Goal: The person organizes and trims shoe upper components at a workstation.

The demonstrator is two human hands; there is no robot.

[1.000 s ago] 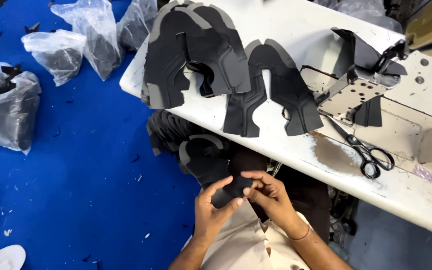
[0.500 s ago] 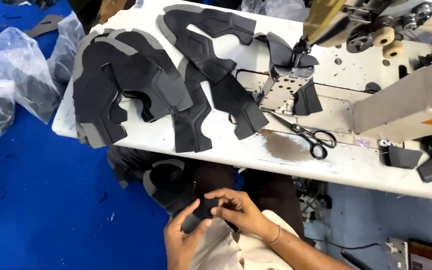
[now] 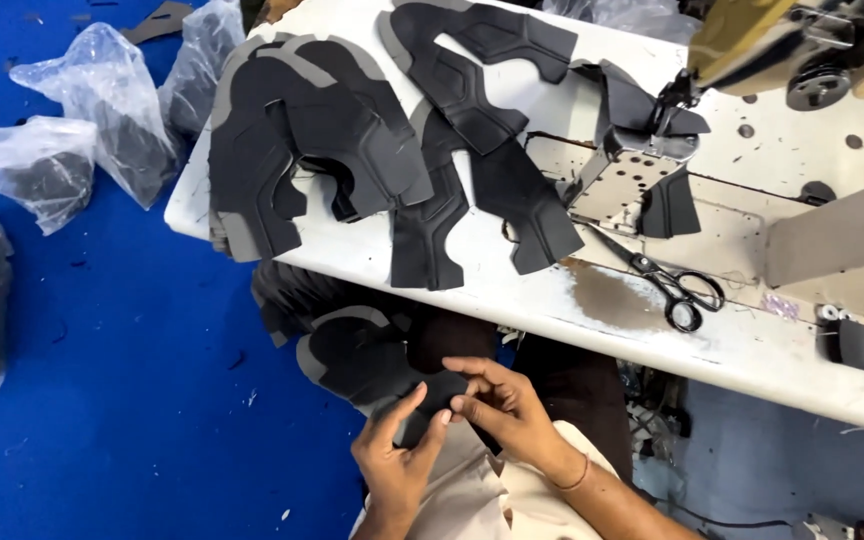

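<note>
Over my lap, both hands pinch a small dark fabric piece (image 3: 439, 393). My left hand (image 3: 399, 462) grips it from below with thumb and fingers, and my right hand (image 3: 502, 405) holds its right edge. Just left of them a stack of black and grey shoe upper pieces (image 3: 352, 352) rests on my lap, under the table edge. More black cut upper pieces (image 3: 322, 140) lie spread over the white table (image 3: 752, 345) above.
Black scissors (image 3: 680, 290) lie on the table near its front edge. A sewing machine (image 3: 792, 50) stands at the back right, with a metal plate (image 3: 607, 180) under its needle. Clear plastic bags (image 3: 102, 130) of dark pieces sit on the blue floor at left.
The view has swung right and downward, so the table has slid leftward in view. My hands stay on the small dark piece, with fingers shifted slightly along its edge.
</note>
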